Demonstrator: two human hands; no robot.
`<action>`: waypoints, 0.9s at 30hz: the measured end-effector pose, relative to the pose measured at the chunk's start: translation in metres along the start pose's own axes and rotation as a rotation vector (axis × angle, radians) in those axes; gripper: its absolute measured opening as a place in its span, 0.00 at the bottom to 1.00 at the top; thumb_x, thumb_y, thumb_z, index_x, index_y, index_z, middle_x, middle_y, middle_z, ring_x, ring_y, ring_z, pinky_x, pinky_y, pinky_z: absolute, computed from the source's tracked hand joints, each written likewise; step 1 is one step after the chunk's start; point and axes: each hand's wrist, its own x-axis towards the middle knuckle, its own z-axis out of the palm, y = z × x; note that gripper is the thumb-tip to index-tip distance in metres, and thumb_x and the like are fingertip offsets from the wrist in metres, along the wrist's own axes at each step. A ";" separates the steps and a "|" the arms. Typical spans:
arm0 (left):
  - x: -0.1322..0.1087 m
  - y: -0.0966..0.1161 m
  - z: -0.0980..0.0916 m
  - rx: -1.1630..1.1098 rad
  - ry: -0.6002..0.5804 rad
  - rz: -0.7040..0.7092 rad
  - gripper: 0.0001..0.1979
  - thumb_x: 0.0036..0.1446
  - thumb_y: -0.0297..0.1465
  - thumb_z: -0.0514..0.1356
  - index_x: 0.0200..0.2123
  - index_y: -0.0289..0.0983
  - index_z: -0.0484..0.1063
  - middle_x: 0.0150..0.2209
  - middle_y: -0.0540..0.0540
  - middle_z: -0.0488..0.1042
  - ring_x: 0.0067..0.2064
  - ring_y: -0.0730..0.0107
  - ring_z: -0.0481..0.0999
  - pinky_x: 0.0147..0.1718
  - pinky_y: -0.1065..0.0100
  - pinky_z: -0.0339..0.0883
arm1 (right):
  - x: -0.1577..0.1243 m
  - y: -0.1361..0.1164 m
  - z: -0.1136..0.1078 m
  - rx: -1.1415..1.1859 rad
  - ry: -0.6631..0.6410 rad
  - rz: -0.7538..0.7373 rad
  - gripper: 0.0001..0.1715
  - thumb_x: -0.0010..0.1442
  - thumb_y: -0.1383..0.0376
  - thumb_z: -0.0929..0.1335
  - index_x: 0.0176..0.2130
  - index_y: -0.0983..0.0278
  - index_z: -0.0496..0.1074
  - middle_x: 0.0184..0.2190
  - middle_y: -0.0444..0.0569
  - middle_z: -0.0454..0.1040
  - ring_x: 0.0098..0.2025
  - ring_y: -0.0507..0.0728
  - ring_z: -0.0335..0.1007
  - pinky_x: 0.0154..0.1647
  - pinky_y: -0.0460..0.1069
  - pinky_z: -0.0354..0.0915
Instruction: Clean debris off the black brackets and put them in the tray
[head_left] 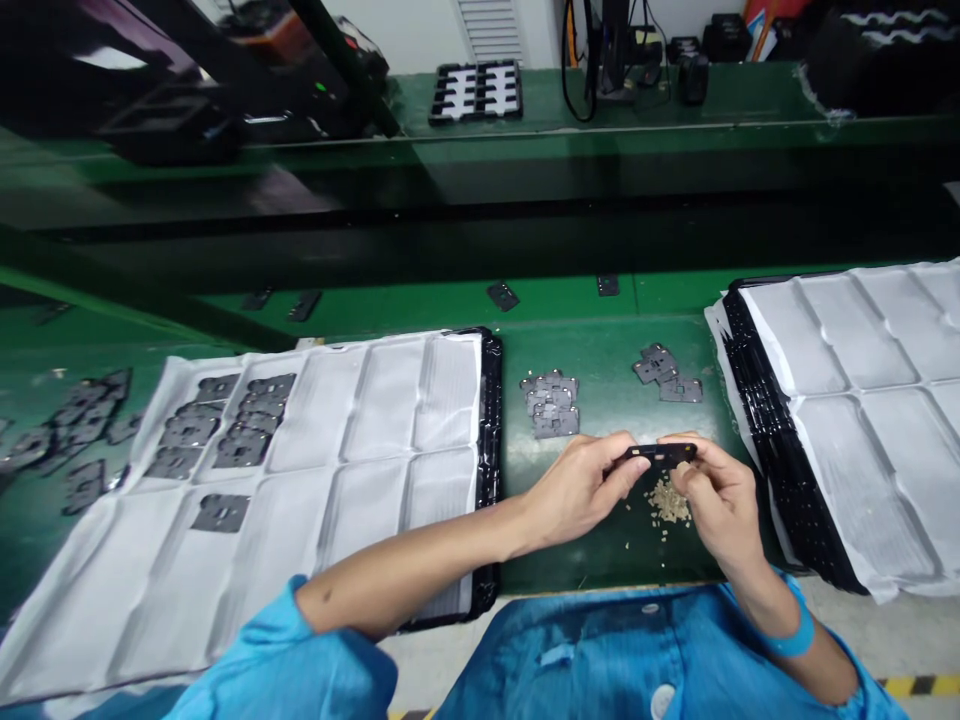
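One thin black part [667, 453], right of and below the frame's centre, is held edge-up between left hand [589, 485] and right hand [718, 495]; it looks light, stiff and perhaps brittle, best pinched by its ends. Both hands cover those ends, and whether the right thumb presses one of the tiny tan pieces [670, 502] below cannot be made out.

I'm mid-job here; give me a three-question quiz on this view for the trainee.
1. True or false: the left hand and the right hand both touch the same black part.

2. Which lies in a loose pile on the green table?
A) Small tan pieces
B) Long red screws
C) Coiled white cables

3. Fill in: a blue band circles the person's ____ forearm.

Key: 1. True; 2. A; 3. right.
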 end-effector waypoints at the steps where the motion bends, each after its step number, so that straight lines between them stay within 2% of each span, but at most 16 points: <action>1: 0.001 0.000 0.000 0.005 0.001 -0.002 0.19 0.75 0.41 0.53 0.31 0.39 0.64 0.24 0.56 0.62 0.26 0.75 0.61 0.28 0.70 0.54 | 0.000 -0.001 -0.003 -0.003 -0.028 0.013 0.13 0.67 0.65 0.68 0.46 0.62 0.83 0.24 0.40 0.67 0.23 0.49 0.59 0.24 0.44 0.58; 5: 0.002 0.001 -0.002 0.014 -0.007 -0.012 0.17 0.75 0.40 0.52 0.32 0.40 0.61 0.25 0.56 0.59 0.26 0.75 0.59 0.27 0.70 0.53 | -0.001 -0.007 -0.011 -0.015 -0.140 0.056 0.15 0.71 0.60 0.70 0.53 0.62 0.81 0.25 0.41 0.69 0.26 0.51 0.64 0.26 0.45 0.63; 10: 0.001 0.007 -0.004 -0.076 -0.055 -0.050 0.15 0.76 0.37 0.46 0.34 0.41 0.60 0.25 0.54 0.63 0.28 0.72 0.63 0.27 0.69 0.58 | -0.001 -0.012 -0.008 -0.084 -0.105 -0.001 0.14 0.76 0.57 0.69 0.49 0.62 0.81 0.27 0.42 0.70 0.25 0.50 0.64 0.27 0.45 0.65; 18: 0.002 0.002 0.002 -0.112 0.041 -0.034 0.16 0.75 0.36 0.46 0.31 0.41 0.57 0.25 0.54 0.61 0.29 0.71 0.62 0.30 0.67 0.56 | -0.006 -0.007 -0.005 -0.198 -0.078 -0.180 0.12 0.76 0.61 0.68 0.52 0.60 0.81 0.40 0.49 0.76 0.28 0.51 0.67 0.30 0.48 0.67; 27: 0.002 -0.006 0.007 -0.136 0.080 0.005 0.16 0.75 0.37 0.46 0.31 0.42 0.55 0.25 0.56 0.56 0.28 0.71 0.58 0.30 0.67 0.54 | -0.007 -0.007 0.000 -0.179 -0.076 -0.197 0.13 0.76 0.63 0.68 0.53 0.60 0.81 0.37 0.47 0.75 0.27 0.52 0.67 0.32 0.49 0.68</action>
